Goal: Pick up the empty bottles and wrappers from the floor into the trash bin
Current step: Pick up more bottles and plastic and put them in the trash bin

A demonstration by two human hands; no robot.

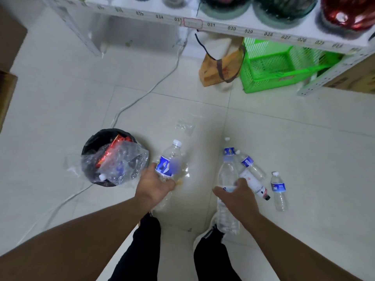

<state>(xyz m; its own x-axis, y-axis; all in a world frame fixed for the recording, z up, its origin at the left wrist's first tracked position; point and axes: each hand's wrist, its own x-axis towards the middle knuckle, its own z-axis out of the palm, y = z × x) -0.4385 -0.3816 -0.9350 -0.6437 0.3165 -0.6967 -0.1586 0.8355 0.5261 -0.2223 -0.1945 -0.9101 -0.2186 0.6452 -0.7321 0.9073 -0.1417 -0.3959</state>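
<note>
My left hand (155,184) is shut on a clear bottle with a blue label (169,159), held just right of the black trash bin (92,145). The bin holds clear plastic wrap, a red wrapper and a bottle. My right hand (236,196) grips a tall clear bottle (227,173) around its middle. On the floor to the right lie a small blue-label bottle (251,166), a white bottle with a dark cap (255,185) and another blue-label bottle (279,190). A clear wrapper (184,126) lies on the tiles beyond.
A white shelf rack (233,27) with numbered edge stands ahead. Under it are a green plastic crate (269,76) and a brown paper bag (221,65). A white cable (142,94) runs across the floor past the bin. My shoes and legs are below.
</note>
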